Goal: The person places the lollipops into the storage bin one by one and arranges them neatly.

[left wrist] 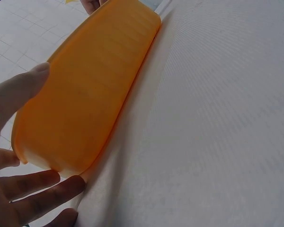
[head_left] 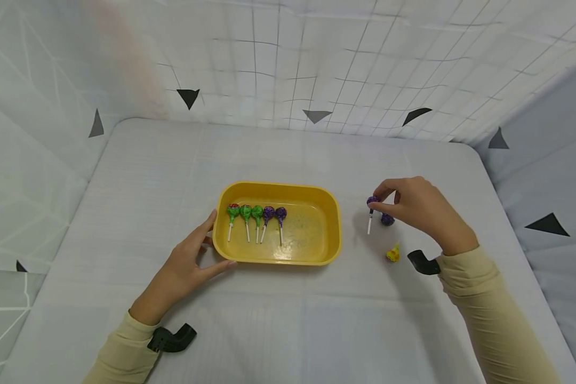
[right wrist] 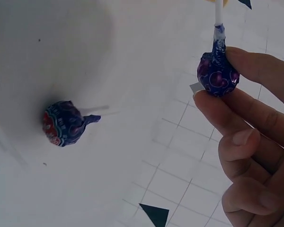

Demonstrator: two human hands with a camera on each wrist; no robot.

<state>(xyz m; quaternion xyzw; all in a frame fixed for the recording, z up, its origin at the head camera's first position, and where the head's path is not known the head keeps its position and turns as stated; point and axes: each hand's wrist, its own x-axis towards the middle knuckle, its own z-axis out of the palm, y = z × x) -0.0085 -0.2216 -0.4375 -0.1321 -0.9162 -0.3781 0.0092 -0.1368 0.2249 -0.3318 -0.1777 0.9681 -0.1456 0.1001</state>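
Observation:
My right hand [head_left: 420, 208] pinches a purple-wrapped lollipop [right wrist: 218, 75] by its round head between thumb and fingertips, right of the tray. In the head view its white stick points down toward the table. Below the hand another purple lollipop [head_left: 387, 219] lies on the table, its dark wrapper neck showing in the right wrist view. A yellow-wrapped lollipop [head_left: 392, 254] lies nearer me. At the left end of the yellow plastic tray [head_left: 312, 256], my left hand [head_left: 184, 266] touches the walls with spread, fairly straight fingers, thumb along the front side.
Inside the tray, three green lollipops [head_left: 246, 212] and two purple lollipops [head_left: 280, 213] lie in a row on the left half, sticks toward me. A white cloth covers the table [head_left: 269, 330]. Patterned white sheets [head_left: 269, 64] hang behind and at both sides.

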